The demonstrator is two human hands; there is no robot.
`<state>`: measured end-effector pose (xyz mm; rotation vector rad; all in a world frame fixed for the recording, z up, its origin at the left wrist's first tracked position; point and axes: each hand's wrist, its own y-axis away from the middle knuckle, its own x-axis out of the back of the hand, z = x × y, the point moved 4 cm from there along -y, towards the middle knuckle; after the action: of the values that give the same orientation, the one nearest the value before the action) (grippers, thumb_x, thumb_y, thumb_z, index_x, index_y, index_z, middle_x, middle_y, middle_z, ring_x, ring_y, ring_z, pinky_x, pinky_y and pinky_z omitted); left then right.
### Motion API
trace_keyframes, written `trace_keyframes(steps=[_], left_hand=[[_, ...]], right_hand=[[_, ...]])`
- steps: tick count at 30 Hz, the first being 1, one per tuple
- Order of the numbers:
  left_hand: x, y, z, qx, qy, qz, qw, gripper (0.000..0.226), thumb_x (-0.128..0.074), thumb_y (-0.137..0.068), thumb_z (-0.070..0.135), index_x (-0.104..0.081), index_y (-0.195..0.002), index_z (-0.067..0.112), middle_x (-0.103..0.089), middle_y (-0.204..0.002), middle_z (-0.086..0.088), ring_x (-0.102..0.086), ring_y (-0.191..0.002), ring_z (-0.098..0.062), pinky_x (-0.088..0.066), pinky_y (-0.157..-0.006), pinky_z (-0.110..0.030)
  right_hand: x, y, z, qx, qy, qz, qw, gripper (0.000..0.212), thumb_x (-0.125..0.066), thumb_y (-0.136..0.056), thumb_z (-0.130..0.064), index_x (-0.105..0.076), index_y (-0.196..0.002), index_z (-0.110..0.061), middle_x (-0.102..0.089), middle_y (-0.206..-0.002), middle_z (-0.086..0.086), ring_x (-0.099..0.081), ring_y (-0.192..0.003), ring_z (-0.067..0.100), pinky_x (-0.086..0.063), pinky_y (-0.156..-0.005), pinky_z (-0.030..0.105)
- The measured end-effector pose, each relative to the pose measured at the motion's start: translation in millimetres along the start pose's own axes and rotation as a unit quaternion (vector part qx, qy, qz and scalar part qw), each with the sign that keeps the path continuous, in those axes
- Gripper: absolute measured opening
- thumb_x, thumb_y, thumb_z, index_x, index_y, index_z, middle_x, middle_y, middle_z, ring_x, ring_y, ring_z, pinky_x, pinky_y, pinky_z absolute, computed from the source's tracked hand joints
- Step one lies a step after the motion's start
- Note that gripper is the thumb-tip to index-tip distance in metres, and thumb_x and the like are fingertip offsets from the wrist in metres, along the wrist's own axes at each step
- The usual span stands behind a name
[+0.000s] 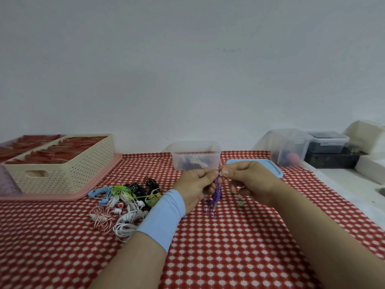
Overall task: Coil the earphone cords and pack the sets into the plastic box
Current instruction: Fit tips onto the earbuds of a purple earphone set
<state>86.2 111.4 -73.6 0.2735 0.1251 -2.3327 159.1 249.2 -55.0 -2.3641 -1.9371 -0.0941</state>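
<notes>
Left hand: fingers pinched on thin purple cord
Right hand: fingertips clamp the cord's top
Plastic box: clear, round-cornered, far centre
Cloth: red, white-dotted

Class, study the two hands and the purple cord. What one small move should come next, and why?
Probably start winding the purple cord into a coil. The left hand and right hand both pinch its top end, the rest hangs loose and tangled, and the box behind stands open.

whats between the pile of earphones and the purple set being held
In the head view, the left hand and its light blue sleeve lie between the pile and the purple set.
</notes>
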Motion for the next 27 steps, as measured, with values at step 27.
trace_keyframes(steps=[27], left_hand=[[0.6, -1.6, 4.3, -0.012, 0.008, 0.003, 1.000, 0.021, -0.055, -0.098, 0.011, -0.068, -0.104, -0.004, -0.065, -0.073, -0.002, -0.053, -0.061, -0.007, -0.050, -0.057, -0.016]], right_hand=[[-1.2, 5.3, -5.4, 0.029, -0.010, 0.019, 0.999, 0.024, -0.072, -0.084, -0.027, -0.080, -0.099, -0.011, -0.076, -0.090, 0.011, -0.058, -0.059, 0.014, -0.034, -0.048, 0.026]])
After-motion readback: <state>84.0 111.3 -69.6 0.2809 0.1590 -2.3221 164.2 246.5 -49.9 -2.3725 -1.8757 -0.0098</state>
